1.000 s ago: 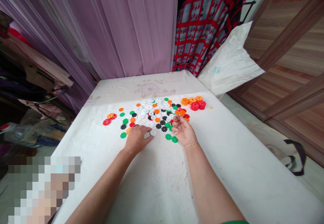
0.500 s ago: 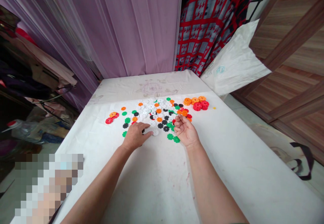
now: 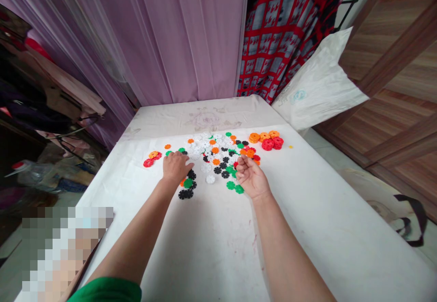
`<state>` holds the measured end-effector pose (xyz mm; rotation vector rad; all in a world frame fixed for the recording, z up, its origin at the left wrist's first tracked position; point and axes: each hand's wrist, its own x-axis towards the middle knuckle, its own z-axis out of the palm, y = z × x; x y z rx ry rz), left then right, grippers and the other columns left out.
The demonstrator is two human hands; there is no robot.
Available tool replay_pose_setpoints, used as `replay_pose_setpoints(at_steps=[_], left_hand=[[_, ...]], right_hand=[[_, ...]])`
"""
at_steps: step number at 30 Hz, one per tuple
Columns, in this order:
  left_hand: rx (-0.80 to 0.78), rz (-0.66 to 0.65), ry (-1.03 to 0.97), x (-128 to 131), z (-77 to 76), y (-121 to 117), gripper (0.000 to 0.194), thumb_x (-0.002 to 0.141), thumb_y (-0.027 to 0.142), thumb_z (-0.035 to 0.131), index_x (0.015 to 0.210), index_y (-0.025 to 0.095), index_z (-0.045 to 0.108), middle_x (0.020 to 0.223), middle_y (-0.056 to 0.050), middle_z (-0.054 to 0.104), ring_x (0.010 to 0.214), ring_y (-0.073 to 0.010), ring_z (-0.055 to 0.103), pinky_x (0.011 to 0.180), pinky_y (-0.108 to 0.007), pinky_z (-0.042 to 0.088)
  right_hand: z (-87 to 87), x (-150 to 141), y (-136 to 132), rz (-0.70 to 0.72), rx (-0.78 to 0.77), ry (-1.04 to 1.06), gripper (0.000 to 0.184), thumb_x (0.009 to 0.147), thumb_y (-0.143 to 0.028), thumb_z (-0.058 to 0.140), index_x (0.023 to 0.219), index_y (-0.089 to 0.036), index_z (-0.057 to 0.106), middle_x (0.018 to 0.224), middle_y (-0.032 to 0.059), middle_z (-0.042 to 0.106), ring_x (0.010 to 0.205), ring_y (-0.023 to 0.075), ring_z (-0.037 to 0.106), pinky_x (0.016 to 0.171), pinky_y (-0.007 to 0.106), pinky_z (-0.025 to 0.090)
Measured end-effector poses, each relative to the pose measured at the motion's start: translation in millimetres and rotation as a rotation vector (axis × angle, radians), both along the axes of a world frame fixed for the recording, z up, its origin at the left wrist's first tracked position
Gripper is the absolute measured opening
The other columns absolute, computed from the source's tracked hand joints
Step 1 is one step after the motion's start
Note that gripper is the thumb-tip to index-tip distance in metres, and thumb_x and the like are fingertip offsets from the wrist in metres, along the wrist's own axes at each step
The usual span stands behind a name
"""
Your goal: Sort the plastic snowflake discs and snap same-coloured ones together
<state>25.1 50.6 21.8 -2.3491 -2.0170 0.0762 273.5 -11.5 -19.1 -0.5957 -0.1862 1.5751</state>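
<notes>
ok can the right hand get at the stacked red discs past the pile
Probably yes: the right hand lies just short of the stacked red discs, with only a few loose discs near its fingers and bare white sheet alongside.

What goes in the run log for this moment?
left hand: palm down among plastic flower-shaped discs | right hand: fingers curled, beside green discs | grip contents: cannot tell

Plastic discs point(image 3: 211, 156) lie on a sheeted table point(image 3: 211, 247) before a curtain point(image 3: 170, 38).
</notes>
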Motion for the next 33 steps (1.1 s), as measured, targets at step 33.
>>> replay_pose_setpoints(at_steps=[33], left_hand=[[-0.108,-0.303,-0.28,34.7,3.7,-61.8,0.03,0.089,0.035,0.058,0.116,0.025,0.066,0.12,-0.004,0.068,0.1,-0.0233,0.067,0.085,-0.034,0.052]], right_hand=[[-0.5,0.0,-0.4,0.003,0.019,0.0,0.004,0.08,-0.021,0.069,0.084,-0.021,0.069,0.077,-0.0029,0.073,0.055,0.0054,0.057,0.041,0.013,0.041]])
